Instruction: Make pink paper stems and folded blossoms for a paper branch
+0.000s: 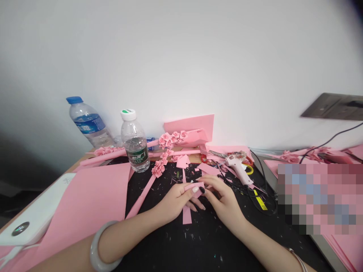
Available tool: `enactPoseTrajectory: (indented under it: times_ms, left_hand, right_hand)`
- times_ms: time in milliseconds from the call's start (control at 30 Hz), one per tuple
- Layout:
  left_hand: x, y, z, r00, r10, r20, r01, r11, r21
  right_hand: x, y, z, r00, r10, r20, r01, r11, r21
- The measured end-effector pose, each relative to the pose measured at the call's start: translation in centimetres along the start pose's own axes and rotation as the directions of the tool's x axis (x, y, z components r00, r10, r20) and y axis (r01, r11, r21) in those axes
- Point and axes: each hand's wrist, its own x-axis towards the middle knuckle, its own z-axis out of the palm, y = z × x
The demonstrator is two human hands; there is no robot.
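Observation:
Between both hands, over the black desk mat [170, 245], is a small pink paper piece [195, 186]. My left hand [181, 196] pinches it between thumb and fingers, and my right hand [219, 194] grips its right edge with the thumb and fingertips. Under the hands lies a longer pink paper strip [186, 217] on the mat. Just beyond them are more cut pink paper pieces [209, 169]. To the left, a rolled pink paper stick with folded paper flowers [159, 169] at its end lies slanted.
A white glue gun [239, 170] lies at right with cables, beside scissors [249, 169]. Two plastic bottles, one green-labelled [136, 151] and one blue-labelled [89, 122], stand at left. A large pink sheet [90, 204] partly covers a white device [36, 207]. A wall is behind.

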Motion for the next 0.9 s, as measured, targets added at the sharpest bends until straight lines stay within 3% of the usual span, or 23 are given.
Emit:
enactPoseTrajectory:
  times_ms: [167,433,600,767,900]
  left_hand:
    - [-0.2,-0.1,0.0,0.999,0.001,0.035,0.000,1.000,-0.021]
    - [-0.5,-0.1,0.2,1.000,-0.014,-0.013,0.014,1.000,0.020]
    - [-0.5,0.0,0.4,0.998,-0.030,-0.049,0.030,1.000,-0.009]
    - [-0.2,-0.3,0.3,0.992,-0.040,-0.124,0.030,0.996,-0.079]
    - [-0.1,-0.4,0.2,0.987,-0.036,-0.156,0.021,0.996,-0.092]
  right_hand:
    - [-0.2,0.1,0.1,0.998,-0.067,-0.007,0.067,0.998,-0.008]
    - [-0.6,0.0,0.2,0.956,-0.286,-0.064,0.269,0.943,-0.196]
    - [-1.0,0.1,0.2,0.919,-0.388,0.070,0.389,0.863,-0.322]
    - [-0.9,-0.5,0.0,0.913,-0.310,0.266,0.395,0.835,-0.383]
    - [-0.7,-1.0,-0.1,0.901,-0.272,0.338,0.401,0.819,-0.410]
